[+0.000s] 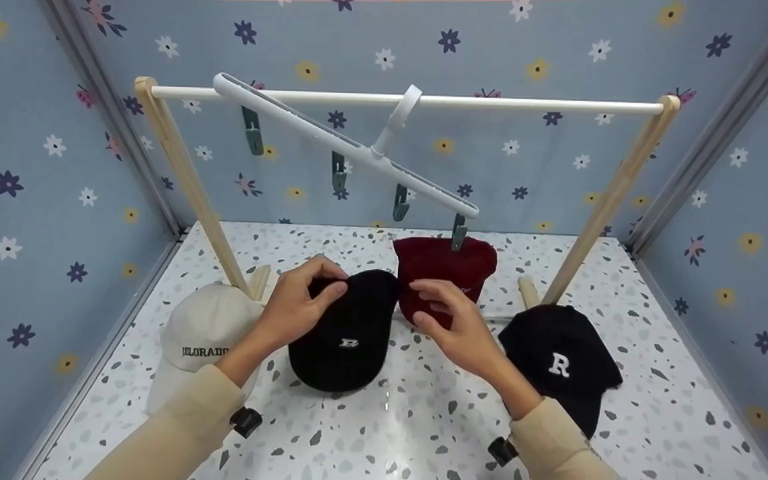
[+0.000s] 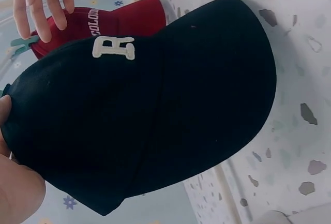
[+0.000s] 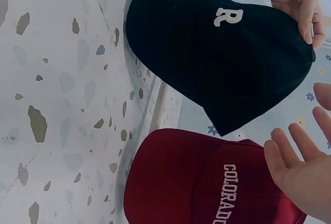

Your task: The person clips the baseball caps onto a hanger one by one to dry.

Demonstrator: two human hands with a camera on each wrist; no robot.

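My left hand [image 1: 291, 303] pinches the top of a black cap [image 1: 344, 353] with a white letter R; the cap hangs brim down in front of the rack. Thumb and fingers grip the crown's edge in the right wrist view. My right hand [image 1: 454, 333], fingers spread and loosely bent, holds nothing and is in front of a dark red cap [image 1: 451, 257] lettered COLORADO. That red cap hangs from a green clip [image 1: 459, 233] at the low right end of a white hanger [image 1: 311, 130]. The hanger tilts, its left end high, hooked over the rod.
A wooden rack with a white rod [image 1: 524, 102] spans the back. Three more clips, one a green clip [image 1: 401, 202], hang along the hanger. A beige cap [image 1: 207, 327] lies at the left, another black cap [image 1: 557, 360] at the right, on the speckled table [image 1: 384, 433]. Flowered walls enclose three sides.
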